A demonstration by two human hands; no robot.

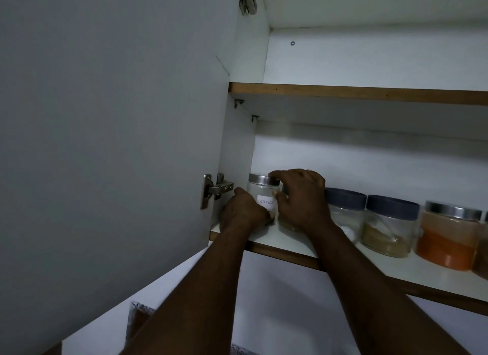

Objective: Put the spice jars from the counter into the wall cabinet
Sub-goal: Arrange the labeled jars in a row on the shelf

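Left side: the open cabinet door [105, 143] and its hinge [215, 189] stand just beside the lower shelf [285, 242]; the side wall [237, 148] closes that end.
Left corner: filled by the cloves jar [262, 189], gripped by the left hand [241, 213] and the right hand [301, 199].
Row rightward: a half-hidden jar [286, 224], two blue-lidded jars [344, 212] and an orange-spice jar [449, 236] stand close together, with no passage between them.
Above the lids: open space up to the upper shelf board [369, 94].
Front: a bare strip of shelf before the jars.
Behind the row: hidden.
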